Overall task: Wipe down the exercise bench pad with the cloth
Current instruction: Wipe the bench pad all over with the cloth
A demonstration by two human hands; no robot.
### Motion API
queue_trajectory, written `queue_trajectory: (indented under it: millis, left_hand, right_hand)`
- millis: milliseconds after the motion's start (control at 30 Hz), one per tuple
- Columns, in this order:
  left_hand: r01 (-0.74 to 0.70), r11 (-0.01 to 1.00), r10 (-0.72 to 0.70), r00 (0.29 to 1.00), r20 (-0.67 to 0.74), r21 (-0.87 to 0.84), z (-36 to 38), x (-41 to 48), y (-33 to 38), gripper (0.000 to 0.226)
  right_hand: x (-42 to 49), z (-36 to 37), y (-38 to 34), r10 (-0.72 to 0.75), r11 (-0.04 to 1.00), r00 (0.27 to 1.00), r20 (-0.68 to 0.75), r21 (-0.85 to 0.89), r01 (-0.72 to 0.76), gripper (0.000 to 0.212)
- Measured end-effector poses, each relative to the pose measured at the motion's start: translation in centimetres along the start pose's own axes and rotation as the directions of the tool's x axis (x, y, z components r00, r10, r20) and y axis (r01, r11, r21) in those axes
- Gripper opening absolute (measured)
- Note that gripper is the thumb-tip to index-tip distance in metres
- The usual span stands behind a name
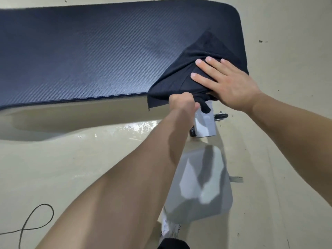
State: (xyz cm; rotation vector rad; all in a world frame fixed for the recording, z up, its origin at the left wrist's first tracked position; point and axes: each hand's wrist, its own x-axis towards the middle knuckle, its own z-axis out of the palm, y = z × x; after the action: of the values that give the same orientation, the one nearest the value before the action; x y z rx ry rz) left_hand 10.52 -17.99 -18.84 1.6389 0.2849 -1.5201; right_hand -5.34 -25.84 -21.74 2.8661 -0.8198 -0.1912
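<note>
Two hands work a black cloth [188, 76] at the bench pad's [89, 56] right end: right hand [228, 85] pressed flat, fingers spread; left hand [183, 103] in a clenched grip pinching the hanging edge.

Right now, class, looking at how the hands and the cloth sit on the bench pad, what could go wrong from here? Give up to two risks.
1. The black cloth is bunched at one corner of the bench pad and hangs over its edge; wiping like this could smear rather than clean, and most of the pad is uncovered.
2. The left hand tugs the hanging edge while the right hand presses flat; the cloth might slip off.
</note>
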Motion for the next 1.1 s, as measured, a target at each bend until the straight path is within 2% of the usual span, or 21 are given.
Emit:
queue_trajectory:
  millis: [67, 167, 267, 333, 433, 500, 533, 633, 733, 833, 900, 967, 1100]
  left_hand:
    - [0.037, 0.999, -0.039, 0.997, -0.064, -0.026, -0.5, -0.8, 0.2, 0.015]
    - [-0.055, 0.995, 0.035, 0.976, -0.213, -0.087, -2.9, -0.6, 1.8, 0.022]
    - [-0.054, 0.998, 0.045, 0.958, -0.284, -0.023, -6.8, 1.4, 4.1, 0.011]
    - [-0.016, 1.000, 0.014, 0.956, -0.294, -0.005, -9.6, 2.2, 6.0, 0.009]
    - [-0.052, 0.998, 0.058, 0.934, -0.353, 0.025, -11.8, 2.8, 7.0, 0.035]
    - [-0.080, 0.997, 0.067, 0.918, -0.391, -0.018, -11.4, 2.3, 7.0, 0.038]
    - [-0.085, 0.995, 0.062, 0.925, -0.374, -0.046, -11.0, 2.1, 6.8, 0.033]
    - [-0.046, 0.997, 0.061, 0.956, -0.288, 0.062, -9.7, 1.5, 6.7, 0.017]
    - [-0.021, 0.998, 0.038, 0.963, -0.266, 0.066, -9.2, 1.9, 6.7, 0.035]
    - [-0.011, 0.996, -0.019, 0.938, -0.346, -0.084, -8.7, 1.6, 6.4, 0.037]
    - [-0.050, 0.984, -0.027, 0.909, -0.416, -0.173, -8.2, 1.3, 6.1, 0.026]
    - [-0.103, 0.982, 0.021, 0.894, -0.449, -0.161, -7.7, 1.0, 5.7, 0.019]
    - [-0.163, 0.967, 0.067, 0.902, -0.426, -0.194, -5.4, 0.3, 4.0, 0.030]
  right_hand:
    - [0.0, 0.3, -1.1, 0.097, 0.995, 0.995, -0.003, -0.006, -0.097, 0.071]
    - [1.2, 0.5, -4.8, 0.226, 0.974, 0.972, -0.063, -0.001, -0.226, 0.062]
    - [5.4, -0.6, -8.7, 0.175, 0.984, 0.972, -0.154, 0.050, -0.169, 0.057]
    - [8.6, -1.7, -10.8, 0.138, 0.986, 0.988, -0.069, 0.104, -0.130, 0.069]
    - [10.4, -2.1, -12.5, 0.164, 0.982, 0.986, -0.024, 0.101, -0.161, 0.079]
    - [10.3, -2.1, -12.7, 0.184, 0.979, 0.982, -0.032, 0.092, -0.180, 0.080]
    - [10.2, -2.0, -12.7, 0.185, 0.979, 0.982, -0.038, 0.095, -0.181, 0.080]
    - [10.1, -2.0, -12.5, 0.178, 0.980, 0.984, -0.015, 0.089, -0.176, 0.080]
    - [10.1, -2.0, -12.2, 0.149, 0.985, 0.989, -0.022, 0.094, -0.146, 0.078]
    - [10.0, -1.9, -11.7, 0.111, 0.991, 0.993, -0.045, 0.084, -0.107, 0.076]
    - [9.9, -1.5, -11.1, 0.074, 0.995, 0.994, -0.078, 0.076, -0.068, 0.076]
    - [9.8, -1.1, -10.4, 0.015, 0.999, 0.995, -0.101, 0.052, -0.010, 0.077]
    - [8.9, -0.6, -8.4, -0.088, 0.995, 0.984, -0.154, 0.028, 0.093, 0.064]
